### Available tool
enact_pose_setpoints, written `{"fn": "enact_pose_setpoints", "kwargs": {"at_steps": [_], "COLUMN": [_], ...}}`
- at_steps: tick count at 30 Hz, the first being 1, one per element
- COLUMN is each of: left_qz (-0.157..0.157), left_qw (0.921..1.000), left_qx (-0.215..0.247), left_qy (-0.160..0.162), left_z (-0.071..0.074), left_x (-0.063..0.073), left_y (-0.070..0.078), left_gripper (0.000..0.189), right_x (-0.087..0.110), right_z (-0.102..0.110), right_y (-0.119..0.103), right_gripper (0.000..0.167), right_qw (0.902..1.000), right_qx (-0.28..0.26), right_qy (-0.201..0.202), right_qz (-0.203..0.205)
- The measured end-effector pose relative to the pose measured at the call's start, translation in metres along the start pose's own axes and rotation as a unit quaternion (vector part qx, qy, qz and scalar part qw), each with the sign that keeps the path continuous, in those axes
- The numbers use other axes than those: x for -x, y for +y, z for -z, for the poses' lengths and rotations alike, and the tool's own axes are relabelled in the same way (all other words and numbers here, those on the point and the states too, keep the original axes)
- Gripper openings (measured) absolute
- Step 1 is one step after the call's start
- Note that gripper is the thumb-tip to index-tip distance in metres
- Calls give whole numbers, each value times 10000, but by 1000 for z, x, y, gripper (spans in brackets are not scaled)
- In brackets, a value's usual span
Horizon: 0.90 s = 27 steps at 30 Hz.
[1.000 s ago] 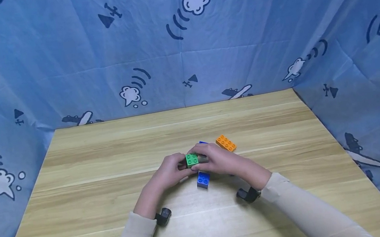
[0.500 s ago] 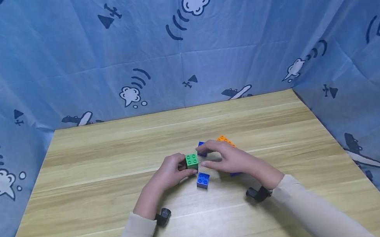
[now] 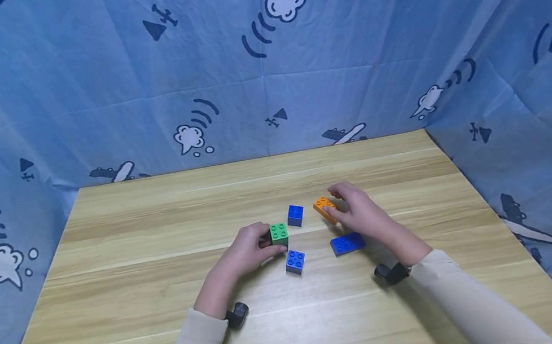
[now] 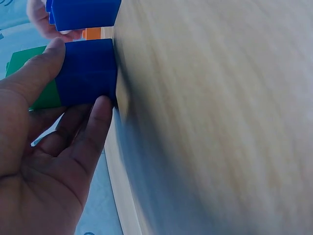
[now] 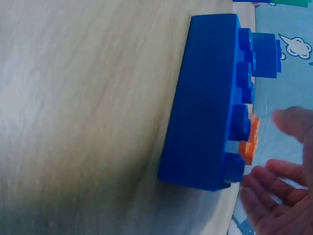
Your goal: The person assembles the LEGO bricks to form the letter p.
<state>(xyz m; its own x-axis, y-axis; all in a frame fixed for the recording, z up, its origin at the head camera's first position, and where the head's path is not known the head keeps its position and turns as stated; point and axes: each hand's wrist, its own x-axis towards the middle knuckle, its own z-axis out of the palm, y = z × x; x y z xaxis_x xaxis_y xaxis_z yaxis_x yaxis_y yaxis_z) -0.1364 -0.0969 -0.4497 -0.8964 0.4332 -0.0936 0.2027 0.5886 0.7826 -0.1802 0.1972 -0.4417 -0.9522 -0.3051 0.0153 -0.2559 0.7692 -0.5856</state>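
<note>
Because the left hand (image 3: 246, 250) has its fingers bent around a small stack (image 4: 85, 73), thumb on one side and fingertips on the opposite side, this stack is held firmly near the centre of the head view. It consists of a green brick (image 3: 279, 234) on top of a lower blue brick (image 4: 88, 71), and its bottom appears to rest on the table (image 3: 169, 309). Just below it in the frame stands a small blue brick (image 3: 295, 262) with its studs up, and just above, slightly to the right, stands a second small blue brick (image 3: 296, 215).

Further right, an orange brick (image 3: 323, 207) lies diagonally. The right hand (image 3: 359, 208) is over its right side, with a wide gap between thumb and fingers, and grips nothing; whether the thumb touches the orange brick, I cannot tell. Below this hand lies a long blue brick (image 3: 347, 244), also with studs up. Across the upper part of the frame hangs a blue cloth (image 3: 222, 59) printed with clouds and airplanes.
</note>
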Motion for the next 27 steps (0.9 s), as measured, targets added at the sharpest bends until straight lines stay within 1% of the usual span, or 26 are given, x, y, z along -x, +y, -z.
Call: {"fn": "enact_pose_setpoints", "kwargs": {"at_steps": [3,7,14,21,27], "left_qz": [-20,-20,-57,-104,-166], "left_qw": [10000,10000,10000,9999,9998], "left_qx": [-7,5,10,-15,128], "left_qy": [-1,-12,-42,-56,-29], "left_z": [-1,-1,-1,0,-1], "left_x": [-1,-1,-1,-1,0], "left_y": [-1,-2,-4,-4,-6], "left_gripper": [25,24,20,20,21], "right_x": [-1,-3,-7,-8,-7], "right_z": [-3,-7,-11,-13,-13], "right_y": [2,1,-1,-1,0], "right_gripper": [59,60,58,52,47], "right_qw": [9993,9979,9969,9971,9975], "right_qx": [66,227,393,478,506], "right_qy": [-183,-353,-409,-318,-271], "right_qz": [-310,-502,-540,-504,-421]}}
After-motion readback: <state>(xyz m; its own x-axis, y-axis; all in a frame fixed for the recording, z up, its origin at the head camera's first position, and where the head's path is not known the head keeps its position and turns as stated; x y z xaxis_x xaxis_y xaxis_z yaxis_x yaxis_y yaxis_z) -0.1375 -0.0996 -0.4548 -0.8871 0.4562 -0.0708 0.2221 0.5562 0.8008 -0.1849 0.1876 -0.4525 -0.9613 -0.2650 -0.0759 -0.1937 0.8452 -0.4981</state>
